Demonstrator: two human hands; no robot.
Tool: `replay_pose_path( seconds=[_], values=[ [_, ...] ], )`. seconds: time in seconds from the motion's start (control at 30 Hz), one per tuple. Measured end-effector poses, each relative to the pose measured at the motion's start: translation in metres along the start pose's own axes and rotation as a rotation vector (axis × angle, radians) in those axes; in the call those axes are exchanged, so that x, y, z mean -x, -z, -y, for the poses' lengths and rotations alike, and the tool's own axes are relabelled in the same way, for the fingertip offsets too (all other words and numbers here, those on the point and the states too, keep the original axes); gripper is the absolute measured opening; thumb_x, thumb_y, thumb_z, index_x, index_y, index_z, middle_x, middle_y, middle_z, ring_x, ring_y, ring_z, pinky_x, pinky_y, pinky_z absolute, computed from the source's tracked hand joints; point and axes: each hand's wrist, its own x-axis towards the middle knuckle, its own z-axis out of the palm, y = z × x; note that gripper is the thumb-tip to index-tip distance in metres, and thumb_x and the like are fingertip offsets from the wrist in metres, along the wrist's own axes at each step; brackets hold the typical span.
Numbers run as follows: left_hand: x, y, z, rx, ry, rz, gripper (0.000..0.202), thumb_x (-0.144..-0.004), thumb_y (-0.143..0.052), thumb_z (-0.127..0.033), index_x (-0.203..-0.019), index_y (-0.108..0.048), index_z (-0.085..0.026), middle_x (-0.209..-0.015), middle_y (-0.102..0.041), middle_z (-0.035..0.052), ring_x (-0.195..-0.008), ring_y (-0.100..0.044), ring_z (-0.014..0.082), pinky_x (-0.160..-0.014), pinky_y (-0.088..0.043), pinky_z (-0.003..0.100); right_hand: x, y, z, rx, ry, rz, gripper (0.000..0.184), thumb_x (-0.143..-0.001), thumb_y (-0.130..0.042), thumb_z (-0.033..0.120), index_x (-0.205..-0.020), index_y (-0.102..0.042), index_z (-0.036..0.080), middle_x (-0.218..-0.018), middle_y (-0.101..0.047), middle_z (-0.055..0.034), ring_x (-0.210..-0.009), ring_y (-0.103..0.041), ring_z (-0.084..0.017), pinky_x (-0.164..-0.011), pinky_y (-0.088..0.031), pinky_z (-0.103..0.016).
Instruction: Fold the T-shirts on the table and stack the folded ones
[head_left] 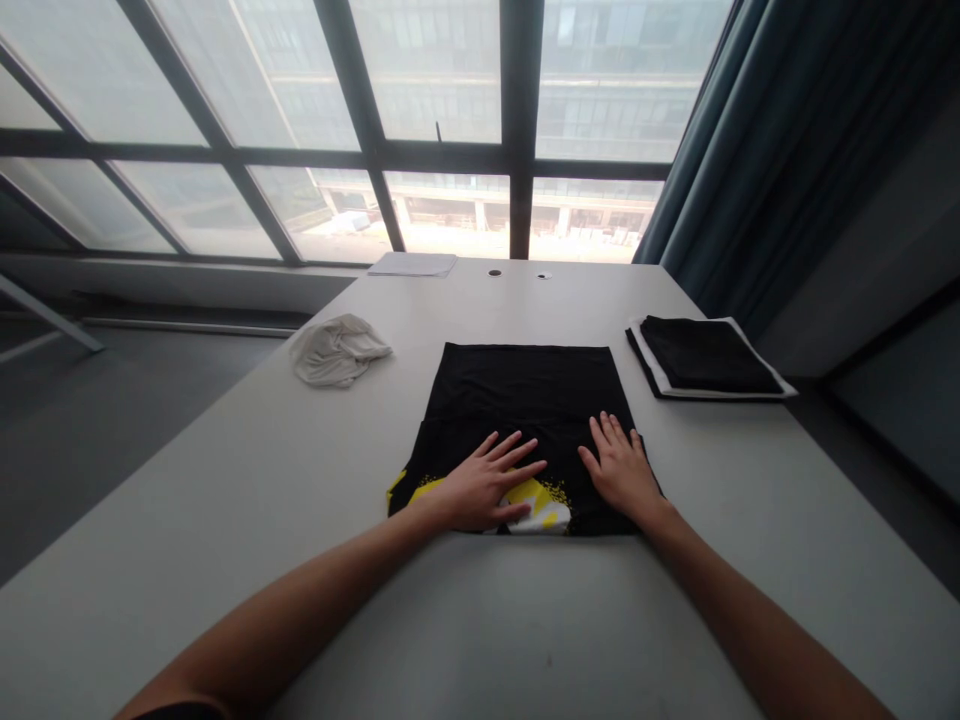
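Observation:
A black garment [525, 385] with a yellow and white print lies flat on the white table, its near part folded over the far part. It looks like a T-shirt, though its full shape is hidden by the fold. My left hand [491, 483] rests palm down on the printed near part, fingers spread. On the right side of the cloth, my right hand [621, 468] also lies flat with its thumb apart from the fingers. Both hands touch the fabric and neither grasps it.
A crumpled whitish cloth [339, 350] sits at the left edge of the table [300, 470]. To the right is a stack of folded black and white cloths [709, 355]. White sheets [412, 264] lie at the far edge, near two round holes. Windows and a curtain [750, 150] stand beyond.

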Motion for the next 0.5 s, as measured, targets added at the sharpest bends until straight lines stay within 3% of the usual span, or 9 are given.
replay_pose_path(
  seconds=[0.5],
  values=[
    [-0.0010,0.0007,-0.0011,-0.004,0.012,0.024,0.069,-0.097,-0.049,-0.062,-0.158,-0.027,-0.038,-0.166,-0.019,0.0002,-0.154,-0.012,0.0297,-0.124,-0.007,0.055,-0.0017,-0.0054,-0.0062,0.024,-0.018,-0.042,0.063,-0.102,-0.033,0.044,-0.154,-0.037,0.008,-0.162,-0.030,-0.0184,-0.150,-0.025,-0.031,-0.120,-0.018,-0.054]
  ],
)
